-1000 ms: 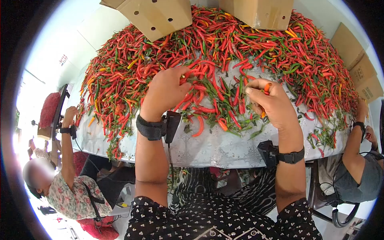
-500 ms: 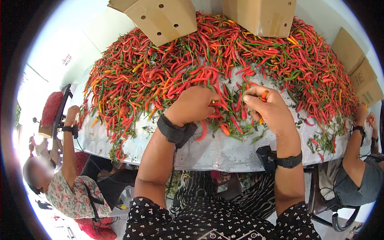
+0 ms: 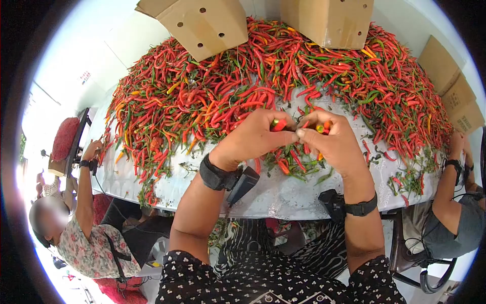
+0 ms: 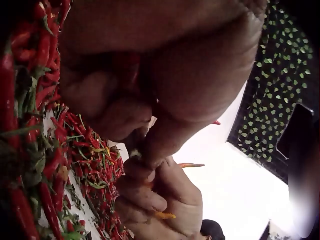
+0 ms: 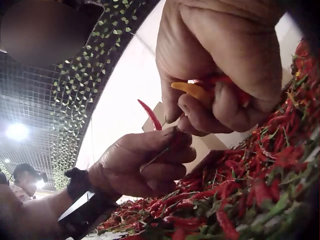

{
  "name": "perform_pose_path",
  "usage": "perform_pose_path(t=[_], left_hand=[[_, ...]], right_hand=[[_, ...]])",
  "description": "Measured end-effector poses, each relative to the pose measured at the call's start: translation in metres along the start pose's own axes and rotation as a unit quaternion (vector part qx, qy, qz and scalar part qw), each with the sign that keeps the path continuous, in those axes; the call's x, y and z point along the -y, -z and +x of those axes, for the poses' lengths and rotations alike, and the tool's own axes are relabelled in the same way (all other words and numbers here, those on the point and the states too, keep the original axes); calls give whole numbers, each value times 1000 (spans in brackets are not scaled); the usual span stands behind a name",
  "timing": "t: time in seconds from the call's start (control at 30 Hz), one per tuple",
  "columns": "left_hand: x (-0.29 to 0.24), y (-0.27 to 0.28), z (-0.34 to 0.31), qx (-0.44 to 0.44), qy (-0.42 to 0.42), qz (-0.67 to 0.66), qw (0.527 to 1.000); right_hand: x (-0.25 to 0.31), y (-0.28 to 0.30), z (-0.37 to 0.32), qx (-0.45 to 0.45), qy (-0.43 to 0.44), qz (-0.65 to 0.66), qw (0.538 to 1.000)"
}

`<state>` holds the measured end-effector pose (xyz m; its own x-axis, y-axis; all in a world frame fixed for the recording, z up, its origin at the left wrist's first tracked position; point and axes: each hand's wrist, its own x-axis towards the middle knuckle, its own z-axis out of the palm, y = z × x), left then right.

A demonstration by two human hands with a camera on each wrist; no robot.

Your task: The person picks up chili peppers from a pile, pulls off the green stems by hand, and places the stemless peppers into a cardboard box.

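Both hands meet at their fingertips over the chili peppers. My left hand (image 3: 248,139) pinches a red chili pepper (image 3: 280,125), whose tip sticks up past the fingers in the right wrist view. Curled round a small bunch of chili peppers, my right hand (image 3: 336,144) shows an orange one (image 3: 327,124) at its top; a yellow-orange tip (image 5: 195,92) pokes out between the fingers in the right wrist view. Thumb and fingertips of the two hands touch at the pepper's stem end, which they partly hide. Loose red peppers and green stems (image 3: 296,159) lie right below.
A broad heap of red chili peppers (image 3: 167,91) covers the back and sides of the white-covered table (image 3: 243,197). Cardboard boxes (image 3: 207,25) stand behind it. One person (image 3: 96,243) sits at the left, another (image 3: 450,223) at the right, both with hands at the heap's edges.
My left hand has come from the peppers on the left across to my right hand, now with a red chili pepper pinched in it. My right hand has moved slightly left, still holding its peppers.
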<state>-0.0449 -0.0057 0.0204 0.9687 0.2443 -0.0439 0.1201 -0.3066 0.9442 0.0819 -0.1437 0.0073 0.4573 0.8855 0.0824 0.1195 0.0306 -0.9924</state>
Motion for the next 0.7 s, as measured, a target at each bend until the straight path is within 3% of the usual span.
perform_pose_path(t=[0.1, 0.7], left_hand=[[6, 1, 3, -29, -46, 23, 998], [5, -5, 6, -91, -66, 35, 993]], right_hand=[[1, 1, 1, -43, 10, 22, 999], [5, -1, 1, -65, 39, 42, 996]])
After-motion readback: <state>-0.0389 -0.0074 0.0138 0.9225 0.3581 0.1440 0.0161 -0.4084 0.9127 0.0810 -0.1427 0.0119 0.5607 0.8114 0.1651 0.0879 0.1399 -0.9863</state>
